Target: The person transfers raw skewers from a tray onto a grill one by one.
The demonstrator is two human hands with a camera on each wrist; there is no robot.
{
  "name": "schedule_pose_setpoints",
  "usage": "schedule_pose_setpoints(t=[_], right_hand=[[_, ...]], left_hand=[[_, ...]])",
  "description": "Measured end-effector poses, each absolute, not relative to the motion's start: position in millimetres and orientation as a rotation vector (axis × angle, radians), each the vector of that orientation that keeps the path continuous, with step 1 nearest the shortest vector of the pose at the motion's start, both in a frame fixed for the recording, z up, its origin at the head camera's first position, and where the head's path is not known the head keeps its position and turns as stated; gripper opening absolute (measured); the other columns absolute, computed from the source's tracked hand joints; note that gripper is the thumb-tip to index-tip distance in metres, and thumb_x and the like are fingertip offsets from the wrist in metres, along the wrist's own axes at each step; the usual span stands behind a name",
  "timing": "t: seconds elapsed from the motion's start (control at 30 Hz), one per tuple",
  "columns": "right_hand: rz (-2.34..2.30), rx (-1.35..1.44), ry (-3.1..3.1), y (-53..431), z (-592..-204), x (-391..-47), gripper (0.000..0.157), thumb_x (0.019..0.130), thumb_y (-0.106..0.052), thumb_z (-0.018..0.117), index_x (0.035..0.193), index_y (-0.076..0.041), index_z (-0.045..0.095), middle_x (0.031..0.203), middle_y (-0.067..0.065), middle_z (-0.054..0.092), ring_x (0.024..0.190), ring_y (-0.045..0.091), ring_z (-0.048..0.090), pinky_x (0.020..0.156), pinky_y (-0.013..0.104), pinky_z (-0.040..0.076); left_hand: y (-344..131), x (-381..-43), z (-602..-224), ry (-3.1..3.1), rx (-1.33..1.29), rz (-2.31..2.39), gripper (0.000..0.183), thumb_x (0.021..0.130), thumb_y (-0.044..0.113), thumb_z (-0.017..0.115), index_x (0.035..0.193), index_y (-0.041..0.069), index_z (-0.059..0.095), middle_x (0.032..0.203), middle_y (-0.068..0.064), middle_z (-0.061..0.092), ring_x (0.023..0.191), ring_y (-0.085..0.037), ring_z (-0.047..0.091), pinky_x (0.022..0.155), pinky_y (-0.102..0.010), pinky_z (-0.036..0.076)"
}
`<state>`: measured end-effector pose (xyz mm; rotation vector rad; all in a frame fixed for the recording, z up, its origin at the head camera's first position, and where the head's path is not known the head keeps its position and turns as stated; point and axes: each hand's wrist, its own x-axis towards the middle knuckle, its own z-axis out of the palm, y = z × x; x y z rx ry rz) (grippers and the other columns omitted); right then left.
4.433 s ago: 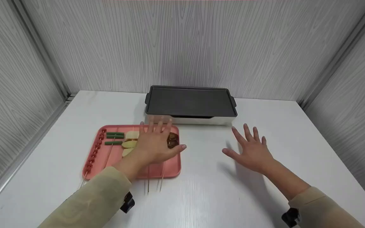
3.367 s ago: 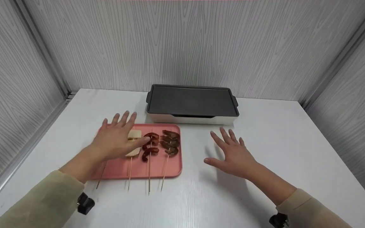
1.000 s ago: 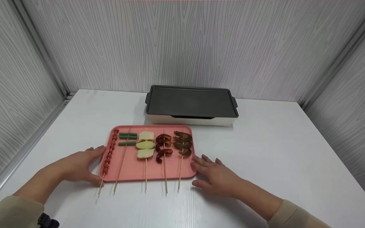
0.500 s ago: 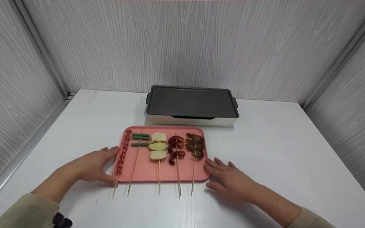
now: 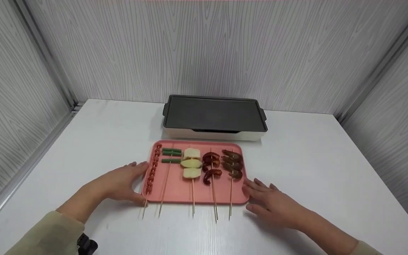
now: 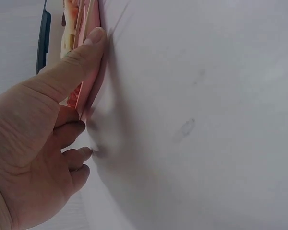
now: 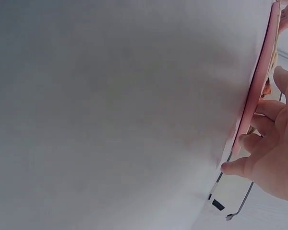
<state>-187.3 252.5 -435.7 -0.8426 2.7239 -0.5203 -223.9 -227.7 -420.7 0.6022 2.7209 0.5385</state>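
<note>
In the head view a pink tray [image 5: 182,191] lies on the white table, between my two hands. My left hand [image 5: 119,183] is against its left side, fingers at the edge and thumb at the front corner. My right hand [image 5: 275,205] touches the right edge with extended fingers. Several skewers lie on the tray, handles jutting over its front: small red pieces [image 5: 153,169], green sticks [image 5: 171,161], pale slices [image 5: 192,173], curled dark red pieces [image 5: 212,173] and brownish shrimp [image 5: 232,163]. The left wrist view shows my left thumb [image 6: 69,67] along the tray rim.
Behind the tray stands a griddle [image 5: 214,113] with a flat dark plate on a whitish base, its front close to the tray's back rim. The white table [image 5: 313,156] is enclosed by grey wood-grain panels [image 5: 214,49] at the back and both sides.
My hands, first spread in the air above the table, have come down to the tray's two sides. Over the last second the tray with its skewers has slid right between them.
</note>
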Motion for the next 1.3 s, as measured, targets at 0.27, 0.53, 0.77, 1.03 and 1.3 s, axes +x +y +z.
schedule_pose_setpoints(t=[0.27,0.53,0.77,1.03,1.3], right_hand=[[-0.508,-0.758,2.707,269.3,-430.3,-188.5,0.068,0.110,-0.054,0.050,0.162,-0.010,0.045,0.171,0.009,0.033,0.159,0.040,0.026,0.121,0.076,0.020],[-0.496,-0.736,2.718,282.4,-428.2,-189.0,0.068,0.110,-0.054,0.049,0.161,-0.009,0.046,0.171,0.011,0.034,0.158,0.041,0.026,0.120,0.078,0.022],[-0.501,-0.696,2.727,291.9,-426.9,-190.6,0.068,0.110,-0.054,0.049,0.161,-0.009,0.046,0.171,0.010,0.034,0.158,0.041,0.025,0.120,0.078,0.021],[-0.498,-0.698,2.753,299.7,-427.2,-194.0,0.067,0.111,-0.052,0.050,0.161,-0.007,0.046,0.170,0.011,0.035,0.158,0.043,0.027,0.118,0.078,0.025],[-0.536,-0.677,2.785,301.5,-427.2,-197.6,0.064,0.111,-0.049,0.052,0.160,-0.007,0.047,0.170,0.011,0.036,0.157,0.043,0.029,0.117,0.077,0.029]], left_hand=[[-206.3,-229.9,-420.3,2.731,0.617,0.511,0.122,0.075,0.059,0.092,0.165,0.000,0.034,0.168,-0.020,0.037,0.154,-0.051,0.028,0.124,-0.065,0.030],[-190.3,-233.6,-420.6,2.731,0.622,0.492,0.121,0.076,0.058,0.092,0.164,-0.001,0.034,0.168,-0.022,0.036,0.154,-0.052,0.028,0.124,-0.065,0.030],[-178.0,-235.6,-421.1,2.753,0.636,0.455,0.120,0.076,0.059,0.091,0.163,-0.001,0.036,0.167,-0.022,0.039,0.153,-0.053,0.030,0.123,-0.066,0.031],[-166.2,-235.7,-423.1,2.777,0.648,0.452,0.118,0.077,0.059,0.090,0.162,-0.003,0.038,0.166,-0.020,0.040,0.154,-0.048,0.031,0.127,-0.060,0.027],[-159.7,-235.9,-423.9,2.795,0.649,0.443,0.120,0.077,0.063,0.089,0.162,-0.003,0.037,0.167,-0.019,0.039,0.155,-0.047,0.031,0.129,-0.057,0.025]])
